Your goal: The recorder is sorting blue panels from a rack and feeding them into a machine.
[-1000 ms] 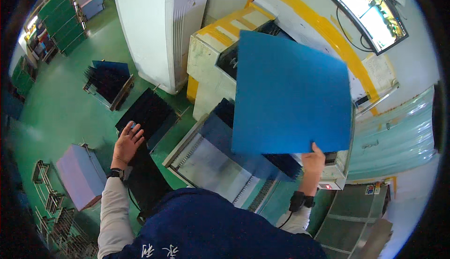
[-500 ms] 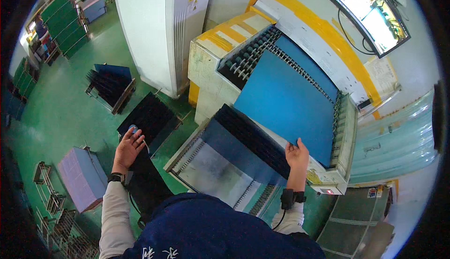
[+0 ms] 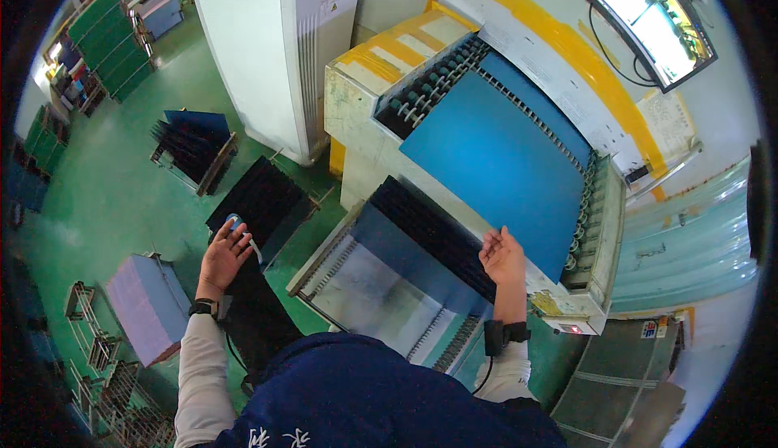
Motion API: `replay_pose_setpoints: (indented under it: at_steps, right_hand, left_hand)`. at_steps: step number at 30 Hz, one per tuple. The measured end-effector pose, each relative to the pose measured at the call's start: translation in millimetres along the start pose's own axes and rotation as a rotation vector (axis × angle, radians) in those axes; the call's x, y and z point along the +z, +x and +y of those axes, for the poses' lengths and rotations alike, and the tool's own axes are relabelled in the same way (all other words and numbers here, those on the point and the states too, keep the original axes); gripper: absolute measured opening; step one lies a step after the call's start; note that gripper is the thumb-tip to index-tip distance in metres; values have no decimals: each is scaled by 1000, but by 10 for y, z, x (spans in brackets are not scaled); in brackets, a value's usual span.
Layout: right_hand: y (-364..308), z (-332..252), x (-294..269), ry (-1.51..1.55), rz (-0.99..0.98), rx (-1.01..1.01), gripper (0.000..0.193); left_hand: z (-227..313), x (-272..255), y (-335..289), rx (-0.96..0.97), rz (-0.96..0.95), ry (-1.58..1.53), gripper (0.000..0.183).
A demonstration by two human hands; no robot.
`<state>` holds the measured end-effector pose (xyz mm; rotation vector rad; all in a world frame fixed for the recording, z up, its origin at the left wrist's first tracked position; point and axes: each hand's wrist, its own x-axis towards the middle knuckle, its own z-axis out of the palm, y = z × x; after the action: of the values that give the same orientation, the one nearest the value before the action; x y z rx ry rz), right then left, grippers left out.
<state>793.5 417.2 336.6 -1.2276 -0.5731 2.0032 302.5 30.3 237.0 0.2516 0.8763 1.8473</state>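
My left hand (image 3: 224, 258) is palm up with its fingers spread, beside a dark rack of upright panels (image 3: 261, 197). A small blue thing (image 3: 234, 221) shows at its fingertips; whether it touches them I cannot tell. Flat on the machine's rollers (image 3: 429, 91) lies a large blue panel (image 3: 498, 164). My right hand (image 3: 504, 260) is at its near edge, fingers apart and loosely bent, with nothing visible in them. Whether the fingertips touch the panel is unclear. Below stands a slotted rack (image 3: 377, 265) with several dark panels (image 3: 433, 233) upright at its far side.
A white cabinet (image 3: 247, 42) rises left of the roller machine (image 3: 369, 128). Another rack of dark panels (image 3: 194, 150) and a purple-grey stack (image 3: 146, 310) stand on the green floor. A screen (image 3: 636, 18) hangs on the wall. Metal racks (image 3: 93, 326) are at lower left.
The blue panel's left corner has moved farther from me on the rollers. My right hand has shifted a little left along its near edge. My left hand has hardly moved.
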Motion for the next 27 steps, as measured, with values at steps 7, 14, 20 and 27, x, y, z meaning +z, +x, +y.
replay_pose_setpoints:
  at_steps: [7,14,20,27]
  right_hand:
    - [95,-52,8,19,-22,-24,31]
    - [78,11,5,72,21,-17,33]
    - [25,26,29,14,-7,-55,33]
    - [-253,212,198,-725,27,-175,32]
  left_hand:
    - [-3,50,-12,-10,25,-20,75]
    - [29,86,-29,-6,18,-23,66]
    - [-8,86,-37,-5,16,-48,65]
    - [-20,45,41,-17,29,-33,65]
